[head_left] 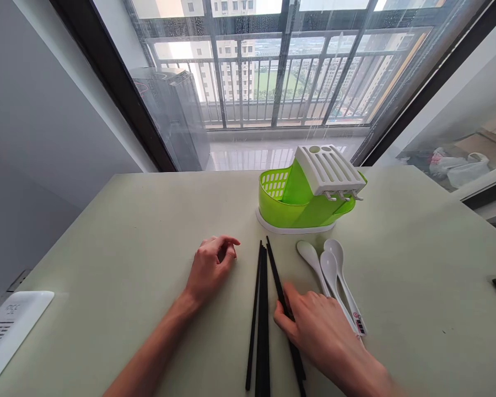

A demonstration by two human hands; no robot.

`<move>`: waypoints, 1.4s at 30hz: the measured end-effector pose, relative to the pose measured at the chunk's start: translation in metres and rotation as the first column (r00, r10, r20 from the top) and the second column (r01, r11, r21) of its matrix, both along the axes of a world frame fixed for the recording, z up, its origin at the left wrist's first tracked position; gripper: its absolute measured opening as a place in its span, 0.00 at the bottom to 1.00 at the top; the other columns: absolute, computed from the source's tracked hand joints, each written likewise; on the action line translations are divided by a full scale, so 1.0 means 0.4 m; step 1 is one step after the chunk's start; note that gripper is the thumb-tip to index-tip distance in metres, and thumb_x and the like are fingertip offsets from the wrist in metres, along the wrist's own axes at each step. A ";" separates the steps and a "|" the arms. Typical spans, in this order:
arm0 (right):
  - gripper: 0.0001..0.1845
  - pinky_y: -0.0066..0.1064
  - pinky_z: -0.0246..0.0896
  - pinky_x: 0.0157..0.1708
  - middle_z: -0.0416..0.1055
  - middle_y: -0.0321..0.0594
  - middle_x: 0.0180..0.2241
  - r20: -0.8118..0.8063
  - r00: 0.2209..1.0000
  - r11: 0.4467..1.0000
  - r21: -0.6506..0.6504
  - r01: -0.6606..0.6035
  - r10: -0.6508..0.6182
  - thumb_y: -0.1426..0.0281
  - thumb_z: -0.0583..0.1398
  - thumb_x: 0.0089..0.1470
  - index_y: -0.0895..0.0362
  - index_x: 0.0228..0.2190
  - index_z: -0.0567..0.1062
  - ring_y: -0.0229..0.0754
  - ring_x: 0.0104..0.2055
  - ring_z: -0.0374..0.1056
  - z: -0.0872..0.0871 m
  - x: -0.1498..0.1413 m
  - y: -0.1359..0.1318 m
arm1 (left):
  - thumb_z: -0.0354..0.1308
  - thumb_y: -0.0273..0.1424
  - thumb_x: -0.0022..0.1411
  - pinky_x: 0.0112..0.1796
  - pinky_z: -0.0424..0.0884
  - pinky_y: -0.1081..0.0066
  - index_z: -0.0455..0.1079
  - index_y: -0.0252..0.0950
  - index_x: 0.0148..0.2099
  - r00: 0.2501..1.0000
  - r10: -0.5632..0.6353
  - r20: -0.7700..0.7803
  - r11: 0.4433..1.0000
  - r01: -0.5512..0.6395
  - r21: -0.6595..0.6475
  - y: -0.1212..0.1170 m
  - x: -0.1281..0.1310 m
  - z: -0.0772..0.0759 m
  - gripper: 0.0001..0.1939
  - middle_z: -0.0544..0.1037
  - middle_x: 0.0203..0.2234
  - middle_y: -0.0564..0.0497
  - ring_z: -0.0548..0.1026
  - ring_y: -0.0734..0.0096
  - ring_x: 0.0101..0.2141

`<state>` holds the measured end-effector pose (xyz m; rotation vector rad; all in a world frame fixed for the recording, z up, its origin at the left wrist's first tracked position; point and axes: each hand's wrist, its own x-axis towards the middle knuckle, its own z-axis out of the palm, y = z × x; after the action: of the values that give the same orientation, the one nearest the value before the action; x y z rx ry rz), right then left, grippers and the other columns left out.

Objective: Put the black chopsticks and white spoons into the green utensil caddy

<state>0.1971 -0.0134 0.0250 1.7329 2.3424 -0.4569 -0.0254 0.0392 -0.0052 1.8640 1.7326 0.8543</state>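
Head view: chopsticks (278, 280) in right hand (316, 322)

Slim black chopsticks (263, 320), loosely fanned

Chopsticks (263, 320) on tbl (107, 248), spoons (329, 267) to R; caddy (297, 215) behind both, window (286, 60) beyond.

- One camera rides on the person's head, peering from above the near side of the worktop (107, 248).
- It faces forward and down, with the left hand (209, 264) and right hand (314, 320) close below.
- Over there at the far end, it takes in the window (281, 60).
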 end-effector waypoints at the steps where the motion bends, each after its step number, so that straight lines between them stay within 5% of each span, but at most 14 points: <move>1: 0.10 0.36 0.29 0.23 0.80 0.39 0.24 -0.007 1.000 1.000 0.004 0.002 -0.002 0.68 0.54 0.65 0.54 0.35 0.75 0.51 0.28 0.79 -0.004 0.001 -0.002 | 0.52 0.33 0.70 0.38 0.66 0.68 0.78 0.42 0.49 1.000 -0.002 0.000 1.000 0.002 0.000 0.000 0.000 0.000 0.14 0.79 0.30 0.54 0.72 0.67 0.35; 17: 0.15 0.35 0.30 0.24 0.80 0.38 0.24 -0.054 0.997 0.998 -0.031 0.049 -0.050 0.65 0.55 0.64 0.52 0.28 0.77 0.47 0.27 0.78 -0.002 0.009 -0.016 | 0.52 0.33 0.70 0.37 0.66 0.69 0.77 0.43 0.50 1.000 -0.001 0.001 1.000 0.001 -0.007 0.001 -0.004 -0.005 0.14 0.79 0.31 0.55 0.72 0.67 0.36; 30: 0.12 0.35 0.31 0.23 0.77 0.33 0.20 -0.141 0.990 0.994 0.106 0.022 -0.007 0.69 0.57 0.61 0.52 0.25 0.74 0.43 0.22 0.75 -0.029 0.011 -0.034 | 0.51 0.35 0.70 0.41 0.68 0.67 0.78 0.42 0.50 1.000 -0.004 -0.012 1.000 0.004 0.000 0.003 -0.003 -0.004 0.15 0.79 0.31 0.53 0.72 0.67 0.34; 42: 0.13 0.37 0.29 0.24 0.77 0.38 0.19 -0.061 0.997 0.986 0.162 -0.031 0.041 0.71 0.57 0.62 0.54 0.25 0.75 0.49 0.23 0.76 -0.031 0.002 -0.038 | 0.51 0.35 0.70 0.43 0.68 0.67 0.78 0.42 0.49 1.000 -0.002 -0.025 1.000 0.002 0.013 0.002 -0.001 0.001 0.15 0.79 0.31 0.53 0.73 0.67 0.34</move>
<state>0.1978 -0.0286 0.0124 1.7648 2.5148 -0.3309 -0.0260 0.0399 -0.0047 1.8927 1.7441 0.8468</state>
